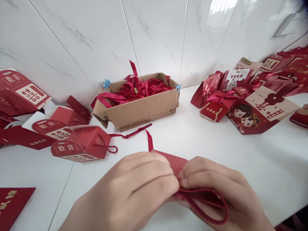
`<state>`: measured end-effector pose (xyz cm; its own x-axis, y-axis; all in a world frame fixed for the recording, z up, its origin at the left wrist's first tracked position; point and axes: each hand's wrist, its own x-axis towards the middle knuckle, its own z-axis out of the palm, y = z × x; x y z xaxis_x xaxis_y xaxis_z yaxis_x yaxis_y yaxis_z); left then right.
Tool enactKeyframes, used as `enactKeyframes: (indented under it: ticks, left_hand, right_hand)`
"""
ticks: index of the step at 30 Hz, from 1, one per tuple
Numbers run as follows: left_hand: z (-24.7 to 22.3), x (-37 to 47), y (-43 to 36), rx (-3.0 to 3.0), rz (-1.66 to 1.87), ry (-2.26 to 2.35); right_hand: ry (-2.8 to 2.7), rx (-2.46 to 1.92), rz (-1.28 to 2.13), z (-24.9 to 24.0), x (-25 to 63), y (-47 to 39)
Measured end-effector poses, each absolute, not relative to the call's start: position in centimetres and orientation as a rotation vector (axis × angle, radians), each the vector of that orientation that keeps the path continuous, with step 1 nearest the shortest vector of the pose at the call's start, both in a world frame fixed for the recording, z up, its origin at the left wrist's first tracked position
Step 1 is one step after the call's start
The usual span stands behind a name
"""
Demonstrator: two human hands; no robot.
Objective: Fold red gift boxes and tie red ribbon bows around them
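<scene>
My left hand (141, 189) and my right hand (216, 186) meet fingertip to fingertip over a red paper gift box (169, 159), mostly hidden beneath them. Between the pinched fingers runs a dark red ribbon (222, 211), which forms a loop hanging over the right palm. A loose tail of ribbon (149, 141) comes out behind the left knuckles and lies on the white table (192, 141). Both hands are closed, and the exact crossing of the ribbon is covered by the fingers.
An open cardboard box (144, 110) full of red ribbons stands against the tiled wall, with blue binder clips (106, 83) on it. Red gift boxes (89, 141) crowd the left. Several decorated boxes (252, 112) sit at the right. A red card (14, 205) lies at front left.
</scene>
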<state>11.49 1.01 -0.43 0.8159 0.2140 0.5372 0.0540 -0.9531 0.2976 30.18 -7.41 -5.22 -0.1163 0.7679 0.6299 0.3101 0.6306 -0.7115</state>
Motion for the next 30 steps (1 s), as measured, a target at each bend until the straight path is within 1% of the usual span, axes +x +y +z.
enactKeyframes:
  ticks: [3,7,11,19,30]
  left_hand:
    - [-0.4,11.3,0.7,2.776,0.895,0.155]
    - [-0.3,11.2,0.4,2.8,0.943,0.175]
    - [-0.4,11.1,0.4,2.803,0.946,0.187]
    - [-0.9,11.1,1.1,2.818,1.012,0.211]
    - [-1.4,11.6,1.7,2.819,1.04,0.186]
  right_hand:
    - [-1.615,-0.908,0.601,-5.5,30.1,-7.3]
    - [-1.613,-0.886,0.615,-5.7,30.1,-7.5]
    - [-1.652,-0.875,0.59,-5.6,30.1,-7.4]
    - [-1.61,-0.882,0.421,-5.6,29.4,-6.9]
    - [-1.56,-1.002,0.452,-6.3,29.1,-6.6]
